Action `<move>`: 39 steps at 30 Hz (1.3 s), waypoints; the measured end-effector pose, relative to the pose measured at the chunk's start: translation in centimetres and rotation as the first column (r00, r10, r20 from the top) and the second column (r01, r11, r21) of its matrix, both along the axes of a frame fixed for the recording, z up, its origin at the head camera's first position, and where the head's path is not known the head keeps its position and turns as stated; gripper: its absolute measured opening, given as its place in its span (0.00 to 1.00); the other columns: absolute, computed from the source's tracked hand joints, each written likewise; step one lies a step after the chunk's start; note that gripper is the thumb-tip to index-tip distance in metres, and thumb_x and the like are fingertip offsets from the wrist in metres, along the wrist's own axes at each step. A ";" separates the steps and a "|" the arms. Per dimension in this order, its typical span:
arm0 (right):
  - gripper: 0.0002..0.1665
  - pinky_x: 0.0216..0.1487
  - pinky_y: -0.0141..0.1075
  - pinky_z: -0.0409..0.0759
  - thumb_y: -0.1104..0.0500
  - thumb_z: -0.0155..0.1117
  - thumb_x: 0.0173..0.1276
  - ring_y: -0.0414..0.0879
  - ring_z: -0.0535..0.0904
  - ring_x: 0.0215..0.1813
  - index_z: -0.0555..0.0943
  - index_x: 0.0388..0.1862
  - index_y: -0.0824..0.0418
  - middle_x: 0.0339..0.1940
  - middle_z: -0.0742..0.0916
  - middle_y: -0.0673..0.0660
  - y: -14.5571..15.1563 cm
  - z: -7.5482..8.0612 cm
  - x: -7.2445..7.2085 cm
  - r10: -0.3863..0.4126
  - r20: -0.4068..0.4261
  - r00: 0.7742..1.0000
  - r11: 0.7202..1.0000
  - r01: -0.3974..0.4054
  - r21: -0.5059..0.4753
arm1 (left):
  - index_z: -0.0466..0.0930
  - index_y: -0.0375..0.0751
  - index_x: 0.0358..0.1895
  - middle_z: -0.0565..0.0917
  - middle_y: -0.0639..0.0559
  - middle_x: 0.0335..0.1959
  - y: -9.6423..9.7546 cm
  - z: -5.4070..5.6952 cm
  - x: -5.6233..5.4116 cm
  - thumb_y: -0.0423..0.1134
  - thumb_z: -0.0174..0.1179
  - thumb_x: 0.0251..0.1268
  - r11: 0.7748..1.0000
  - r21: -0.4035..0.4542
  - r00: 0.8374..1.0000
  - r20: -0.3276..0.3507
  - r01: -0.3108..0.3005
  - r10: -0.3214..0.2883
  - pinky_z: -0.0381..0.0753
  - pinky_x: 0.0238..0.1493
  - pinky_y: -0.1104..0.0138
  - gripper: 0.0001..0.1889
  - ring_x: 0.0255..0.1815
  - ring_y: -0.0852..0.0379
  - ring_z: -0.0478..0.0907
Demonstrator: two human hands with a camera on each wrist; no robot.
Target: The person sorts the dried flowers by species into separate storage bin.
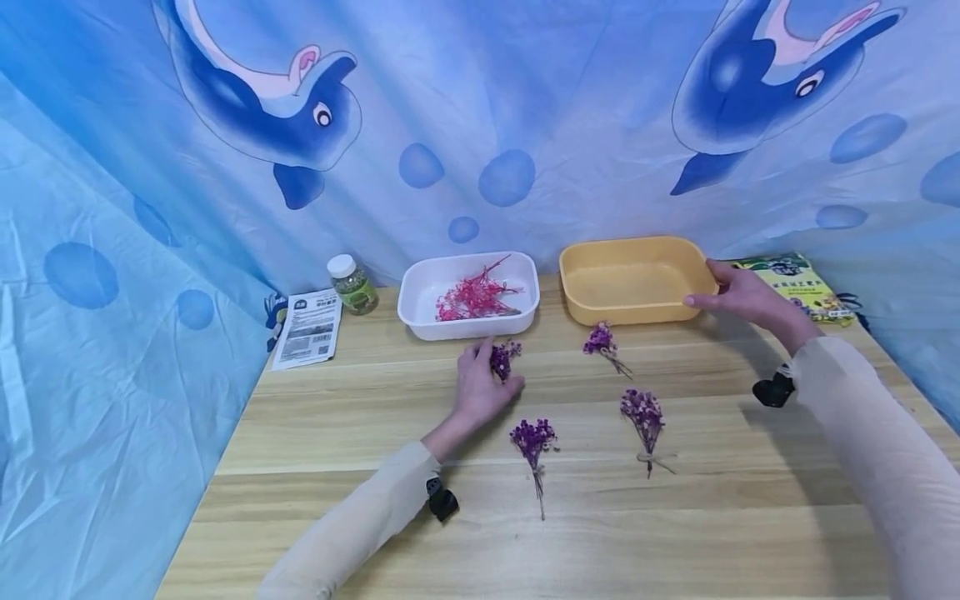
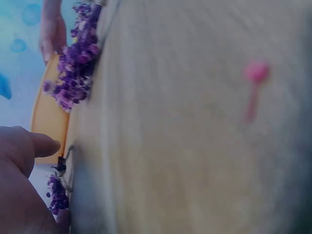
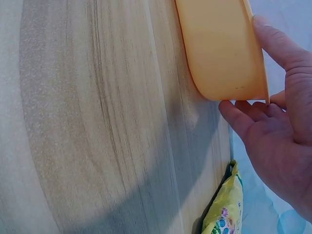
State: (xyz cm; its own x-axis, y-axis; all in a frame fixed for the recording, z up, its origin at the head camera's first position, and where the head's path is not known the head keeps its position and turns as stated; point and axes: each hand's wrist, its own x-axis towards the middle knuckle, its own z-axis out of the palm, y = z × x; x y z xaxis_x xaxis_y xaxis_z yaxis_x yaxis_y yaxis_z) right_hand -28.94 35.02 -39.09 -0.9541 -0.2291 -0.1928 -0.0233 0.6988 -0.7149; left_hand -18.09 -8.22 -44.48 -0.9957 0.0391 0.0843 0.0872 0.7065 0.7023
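My left hand (image 1: 483,387) is at a small purple dried-flower bunch (image 1: 504,358) in front of the white tray. In the left wrist view, thumb and forefinger stand apart, with that purple bunch (image 2: 58,195) between them; a firm hold does not show. At the back right, my right hand (image 1: 753,300) grips the right end of a yellow-orange plastic tray (image 1: 637,312). The right wrist view shows the thumb on the tray's (image 3: 224,53) rim and the other fingers against its end. No flowers show inside this tray.
Three more purple bunches lie apart on the wooden table: one below the yellow tray (image 1: 600,340), one at centre (image 1: 534,442), one twine-tied (image 1: 645,417). The white tray (image 1: 408,304) holds pink-red dried flowers (image 1: 480,298). A lidded jar (image 1: 356,287), printed packet (image 1: 307,329) and yellow bag (image 1: 798,287) stand around.
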 end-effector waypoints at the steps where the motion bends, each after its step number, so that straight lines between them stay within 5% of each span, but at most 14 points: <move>1: 0.68 0.70 0.63 0.59 0.39 0.67 0.67 0.75 0.54 0.73 0.31 0.79 0.68 0.75 0.52 0.81 0.0 0.0 0.0 0.001 0.003 1.000 1.000 -0.001 -0.002 | 0.58 0.36 0.77 0.65 0.33 0.69 0.0 -0.1 0.0 0.42 0.76 0.52 1.000 -0.011 1.000 -0.014 0.004 -0.004 0.70 0.66 0.47 0.49 0.66 0.38 0.64; 11: 0.67 0.71 0.64 0.56 0.40 0.67 0.68 0.75 0.49 0.74 0.30 0.79 0.67 0.77 0.47 0.79 -0.1 -0.1 0.0 -0.011 0.024 1.000 1.000 0.011 0.005 | 0.64 0.32 0.73 0.69 0.34 0.66 0.3 -0.9 -0.4 0.42 0.78 0.50 0.997 -0.077 0.997 -0.073 0.012 -0.017 0.69 0.67 0.53 0.47 0.63 0.40 0.65; 22: 0.68 0.70 0.64 0.56 0.38 0.67 0.68 0.75 0.49 0.74 0.29 0.78 0.66 0.77 0.46 0.78 0.0 -0.1 -0.1 -0.022 0.032 0.999 0.999 0.021 0.027 | 0.75 0.29 0.64 0.74 0.34 0.61 0.3 -1.0 -0.6 0.31 0.71 0.53 0.997 -0.073 0.990 -0.132 0.034 -0.044 0.71 0.63 0.51 0.32 0.59 0.38 0.69; 39: 0.67 0.70 0.64 0.56 0.39 0.66 0.68 0.76 0.49 0.74 0.29 0.79 0.66 0.77 0.46 0.77 -0.1 -0.1 0.1 -0.022 0.024 0.999 0.999 0.022 0.027 | 0.79 0.24 0.57 0.81 0.31 0.54 -1.1 -0.6 -1.4 0.20 0.62 0.54 0.992 0.011 0.968 -0.221 0.125 -0.120 0.75 0.62 0.49 0.23 0.56 0.34 0.78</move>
State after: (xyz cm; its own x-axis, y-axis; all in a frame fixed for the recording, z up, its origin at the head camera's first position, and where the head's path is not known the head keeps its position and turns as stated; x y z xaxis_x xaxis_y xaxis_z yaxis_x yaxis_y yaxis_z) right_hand -28.82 34.92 -39.22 -0.9538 -0.2026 -0.2220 0.0096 0.7177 -0.6963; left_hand -19.46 -9.30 -45.03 -0.9403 0.1548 0.3030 0.3262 0.6637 0.6731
